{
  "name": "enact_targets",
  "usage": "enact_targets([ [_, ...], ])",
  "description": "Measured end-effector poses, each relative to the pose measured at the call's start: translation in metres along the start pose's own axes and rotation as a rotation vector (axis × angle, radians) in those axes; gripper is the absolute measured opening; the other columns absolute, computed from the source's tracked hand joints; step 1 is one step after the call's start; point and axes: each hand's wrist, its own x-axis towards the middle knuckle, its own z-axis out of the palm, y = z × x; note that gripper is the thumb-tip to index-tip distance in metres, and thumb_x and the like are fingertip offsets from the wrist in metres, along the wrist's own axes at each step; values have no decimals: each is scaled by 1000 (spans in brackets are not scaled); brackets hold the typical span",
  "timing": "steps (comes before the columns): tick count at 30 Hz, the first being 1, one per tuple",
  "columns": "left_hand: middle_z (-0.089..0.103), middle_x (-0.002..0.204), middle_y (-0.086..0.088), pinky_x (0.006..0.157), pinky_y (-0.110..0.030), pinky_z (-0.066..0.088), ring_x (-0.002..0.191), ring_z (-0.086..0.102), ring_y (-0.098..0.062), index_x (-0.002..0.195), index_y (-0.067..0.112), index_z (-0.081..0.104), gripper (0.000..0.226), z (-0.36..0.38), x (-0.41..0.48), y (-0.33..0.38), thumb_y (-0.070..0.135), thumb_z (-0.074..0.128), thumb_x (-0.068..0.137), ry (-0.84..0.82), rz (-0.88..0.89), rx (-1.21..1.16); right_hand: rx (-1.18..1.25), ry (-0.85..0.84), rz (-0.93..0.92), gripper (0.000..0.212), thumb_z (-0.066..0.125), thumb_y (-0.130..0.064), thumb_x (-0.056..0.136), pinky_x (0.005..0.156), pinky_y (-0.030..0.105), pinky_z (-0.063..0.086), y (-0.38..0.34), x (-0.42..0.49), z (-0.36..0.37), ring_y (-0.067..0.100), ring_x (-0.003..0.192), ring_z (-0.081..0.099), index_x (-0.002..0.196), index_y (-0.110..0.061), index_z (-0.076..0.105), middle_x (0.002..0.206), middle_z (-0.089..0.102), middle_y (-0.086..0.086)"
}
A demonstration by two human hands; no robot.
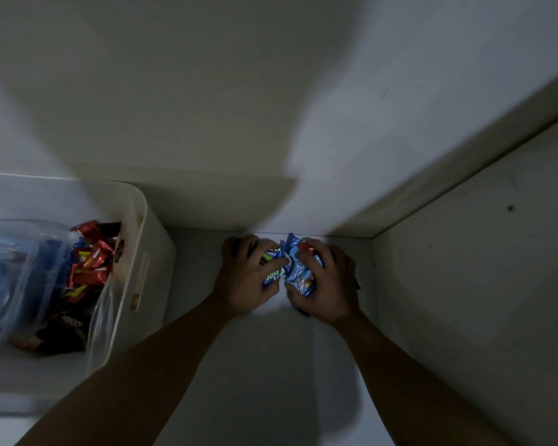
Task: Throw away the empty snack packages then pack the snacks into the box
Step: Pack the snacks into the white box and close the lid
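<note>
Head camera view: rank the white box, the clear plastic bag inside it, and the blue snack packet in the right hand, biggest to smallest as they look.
1. White box, largest.
2. Clear plastic bag, inside the box.
3. Blue snack packet, smallest, crumpled in the right hand and partly hidden, lying farther from the camera, so its true size is unsure.

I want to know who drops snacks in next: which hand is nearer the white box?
Left. The left hand is beside the white box, a short gap to its right; the right hand is farther right, gripping blue snack packets with the left.
</note>
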Motion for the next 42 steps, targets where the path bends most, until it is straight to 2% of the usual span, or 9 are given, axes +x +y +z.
enact_targets([
  [4, 60, 121, -2, 102, -56, 30, 117, 53, -32, 104, 25, 71, 32, 4, 2, -3, 49, 59, 85, 67, -5, -38, 53, -10, 19, 74, 70, -63, 70, 95, 35, 44, -3, 4, 2, 25, 119, 48, 133, -28, 59, 145, 47, -1],
  [7, 61, 117, -2, 99, -53, 34, 111, 56, -30, 100, 22, 70, 28, 6, 1, -5, 44, 64, 84, 129, -39, -70, 120, 44, 12, 67, 75, -53, 69, 91, 36, 50, -4, 10, 6, 25, 112, 55, 129, -25, 63, 133, 57, 1],
  [11, 63, 111, -3, 94, -51, 38, 102, 57, -30, 99, 19, 71, 30, 10, 0, -8, 46, 65, 85, 172, -88, -107, 194, 153, 51, 58, 81, -37, 67, 84, 30, 52, -5, 15, 15, 24, 102, 62, 122, -21, 68, 118, 66, 1],
  [17, 64, 100, -3, 88, -44, 43, 94, 59, -27, 98, 17, 72, 28, 14, -2, -14, 41, 70, 83, 197, -129, -160, 248, 152, 128, 61, 84, -32, 65, 74, 31, 54, -5, 17, 18, 24, 90, 63, 122, -20, 65, 101, 66, 3],
  [22, 66, 98, -7, 86, -43, 47, 91, 61, -31, 97, 14, 72, 24, 16, -2, -18, 26, 71, 76, 219, -185, -178, 278, 154, 161, 63, 88, -27, 64, 74, 33, 55, -8, 19, 18, 23, 89, 64, 123, -16, 66, 101, 68, 3],
  [29, 68, 102, -10, 81, -44, 52, 94, 64, -30, 99, 11, 73, 26, 16, 2, -25, 21, 71, 75, 184, -246, -261, 310, 165, 188, 65, 88, -20, 65, 76, 31, 55, -13, 19, 16, 23, 90, 64, 125, -17, 65, 100, 69, 3],
  [35, 67, 104, -7, 81, -46, 51, 95, 63, -28, 101, 13, 72, 28, 16, -2, -22, 27, 67, 78, 109, -284, -306, 291, 131, 219, 67, 85, -19, 68, 75, 36, 57, -15, 23, 15, 24, 92, 64, 130, -24, 61, 100, 68, 5],
  [42, 69, 99, -5, 77, -41, 53, 92, 63, -25, 97, 15, 72, 25, 4, -2, -10, 21, 69, 73, 196, -314, -373, 331, 121, 275, 64, 83, -27, 70, 74, 37, 57, -17, 21, 13, 20, 91, 64, 130, -31, 61, 102, 67, 3],
])
